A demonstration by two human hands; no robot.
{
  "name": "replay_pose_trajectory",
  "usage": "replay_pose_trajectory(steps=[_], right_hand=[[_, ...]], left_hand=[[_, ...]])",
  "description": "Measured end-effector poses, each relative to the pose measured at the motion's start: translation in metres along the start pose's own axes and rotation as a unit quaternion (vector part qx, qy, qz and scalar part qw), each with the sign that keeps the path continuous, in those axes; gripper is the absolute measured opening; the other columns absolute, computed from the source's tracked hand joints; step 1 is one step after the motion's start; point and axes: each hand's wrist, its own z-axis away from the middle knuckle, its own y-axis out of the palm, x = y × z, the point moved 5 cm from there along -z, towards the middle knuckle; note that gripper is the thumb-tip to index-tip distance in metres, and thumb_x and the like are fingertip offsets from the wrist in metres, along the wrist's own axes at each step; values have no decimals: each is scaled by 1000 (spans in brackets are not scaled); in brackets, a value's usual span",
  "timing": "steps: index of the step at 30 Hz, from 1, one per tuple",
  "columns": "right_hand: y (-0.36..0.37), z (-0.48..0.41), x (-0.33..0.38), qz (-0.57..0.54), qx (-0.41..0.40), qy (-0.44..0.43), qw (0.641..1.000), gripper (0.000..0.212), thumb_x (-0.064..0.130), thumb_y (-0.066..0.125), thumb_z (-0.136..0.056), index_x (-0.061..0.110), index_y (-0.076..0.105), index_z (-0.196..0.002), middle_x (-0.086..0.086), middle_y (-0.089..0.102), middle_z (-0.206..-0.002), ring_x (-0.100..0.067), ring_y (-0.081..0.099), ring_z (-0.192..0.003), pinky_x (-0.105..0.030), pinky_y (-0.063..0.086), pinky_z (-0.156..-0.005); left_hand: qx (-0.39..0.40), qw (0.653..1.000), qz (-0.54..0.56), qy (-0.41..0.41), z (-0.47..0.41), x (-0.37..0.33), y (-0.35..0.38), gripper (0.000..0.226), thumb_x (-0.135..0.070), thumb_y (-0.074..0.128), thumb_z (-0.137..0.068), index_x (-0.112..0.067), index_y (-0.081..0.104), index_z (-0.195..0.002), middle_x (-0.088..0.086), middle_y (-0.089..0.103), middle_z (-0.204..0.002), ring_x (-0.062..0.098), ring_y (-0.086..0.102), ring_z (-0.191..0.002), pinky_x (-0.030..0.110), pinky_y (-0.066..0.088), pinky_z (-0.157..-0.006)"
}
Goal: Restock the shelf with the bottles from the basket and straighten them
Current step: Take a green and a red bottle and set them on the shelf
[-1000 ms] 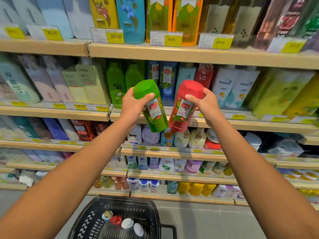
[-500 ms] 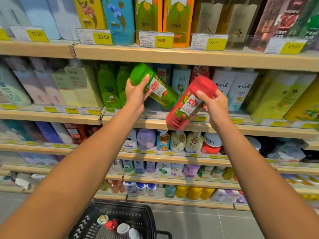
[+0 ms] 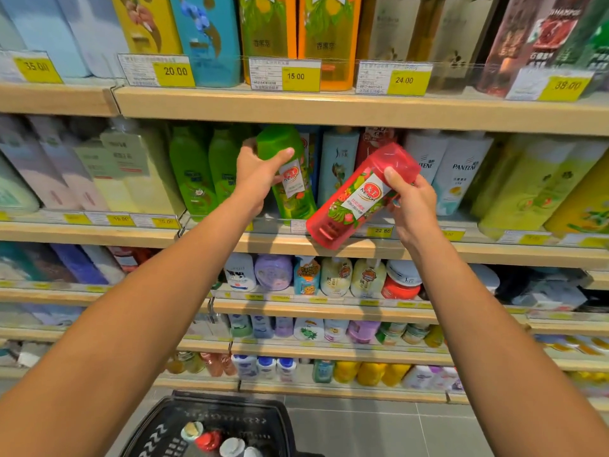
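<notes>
The left hand [image 3: 260, 173] wraps its fingers round an upright green plastic bottle [image 3: 291, 192], nearly seated on the wooden shelf [image 3: 494, 255]. The right hand [image 3: 412, 206] has its fingers gripping a tilted red translucent plastic bottle [image 3: 359, 196], not yet shelved. Well below, the black plastic basket [image 3: 230, 402] holds more capped bottles [image 3: 208, 441], so restocking looks far from finished.

Two bottles are in hand, one green bottle [image 3: 290, 179] in the left hand [image 3: 255, 174] and one red bottle [image 3: 356, 199] in the right hand [image 3: 413, 206]. One black basket [image 3: 230, 404] shows four bottle tops [image 3: 208, 440]: one red, two white and one pale. Along the front edge of the top shelf [image 3: 329, 110] stand five yellow price tags [image 3: 295, 76], and on the second shelf [image 3: 494, 255] two light green bottles [image 3: 189, 173] stand left of the held green one and two white bottles [image 3: 461, 173] right of the red one.
</notes>
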Motion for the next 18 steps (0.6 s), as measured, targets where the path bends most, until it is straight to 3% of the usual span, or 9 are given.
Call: replay_pose_trajectory(steps=[3, 5, 7, 9, 13, 15, 18], right_hand=[[-5, -5, -4, -52, 1, 15, 999, 13, 20, 69, -85, 17, 59, -93, 0, 66, -82, -7, 59, -66, -19, 40, -50], [-6, -6, -6, -82, -4, 30, 996, 17, 20, 67, -87, 13, 57, -98, -2, 65, -84, -7, 60, -65, -16, 38, -44], [-5, -6, -7, -106, -9, 36, 994, 17, 21, 65, -88, 13, 56, -100, -1, 64, -84, -8, 59, -68, -16, 39, -46], [-1, -7, -7, -128, -12, 34, 991, 11, 21, 64, -89, 16, 58, -96, -1, 63, -84, -9, 59, -70, -17, 39, -48], [11, -11, -1, -151, -15, 16, 988, 10, 16, 65, -88, 19, 58, -94, -1, 63, -86, -8, 59, -70, -19, 43, -52], [21, -14, 4, -134, -6, 0, 991, 11, 12, 65, -88, 18, 56, -91, 0, 62, -83, -4, 59, -63, -18, 46, -51], [35, -18, 3, -68, 2, -11, 998, 17, 10, 68, -85, 16, 53, -88, -2, 65, -87, -9, 63, -71, -20, 48, -52]], left_hand=[[6, 999, -33, 19, -5, -5, -2, 52, -17, 73, -82, -9, 43, -124, -5, 60, -99, 7, 62, -86, 17, 54, -60], [-3, 999, -43, 18, -7, -6, -3, 60, -17, 72, -82, -9, 39, -131, -11, 55, -93, 5, 61, -84, 18, 55, -63], [-12, 999, -51, 11, -9, -5, -5, 72, -18, 72, -82, -7, 32, -140, -14, 49, -92, 6, 60, -85, 20, 55, -69], [-9, 998, -65, 5, -12, -3, -7, 82, -22, 74, -81, -7, 26, -145, -8, 49, -104, 14, 62, -95, 27, 56, -77], [-6, 996, -86, 8, -18, -1, -13, 86, -25, 75, -79, -8, 25, -147, -1, 49, -119, 18, 62, -102, 34, 57, -84], [-8, 996, -83, 12, -19, -1, -14, 84, -23, 75, -80, -7, 26, -146, -2, 54, -113, 17, 63, -100, 33, 57, -83], [-5, 996, -84, 15, -21, 1, -14, 79, -22, 76, -79, -9, 30, -143, -7, 58, -98, 17, 64, -99, 33, 57, -81]])
